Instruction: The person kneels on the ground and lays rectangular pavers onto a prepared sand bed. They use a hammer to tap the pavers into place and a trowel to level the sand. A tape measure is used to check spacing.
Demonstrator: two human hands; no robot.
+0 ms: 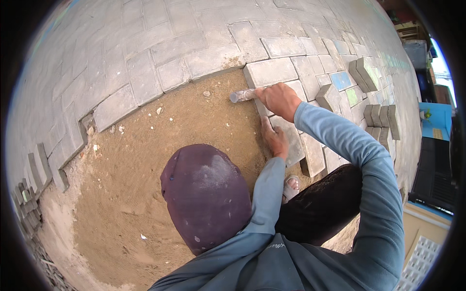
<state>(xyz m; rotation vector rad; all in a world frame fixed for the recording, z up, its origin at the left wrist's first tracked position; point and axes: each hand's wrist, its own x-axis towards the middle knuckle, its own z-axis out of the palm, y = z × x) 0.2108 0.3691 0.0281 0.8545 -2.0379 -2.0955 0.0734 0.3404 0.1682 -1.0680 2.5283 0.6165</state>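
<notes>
My right hand (pixel 280 100) is closed on a short, dirty hammer (pixel 242 95) whose round grey end points left, over the edge of the laid pavers. The rest of the hammer is hidden by the hand. Just below, my left hand (pixel 274 139) rests against the left edge of a grey paving block (pixel 290 140), fingers stretched forward and thumb apart. A larger paving block (pixel 272 72) lies beyond both hands at the corner of the sand bed (pixel 189 116).
Loose paving blocks (pixel 366 74) stand on the laid paving at right, with a stack (pixel 382 119) nearby. More blocks (pixel 40 165) stand at far left. A dusty dark purple cloth-covered shape (pixel 208 194) covers part of the sand. My sandalled foot (pixel 291 186) is beside the pavers.
</notes>
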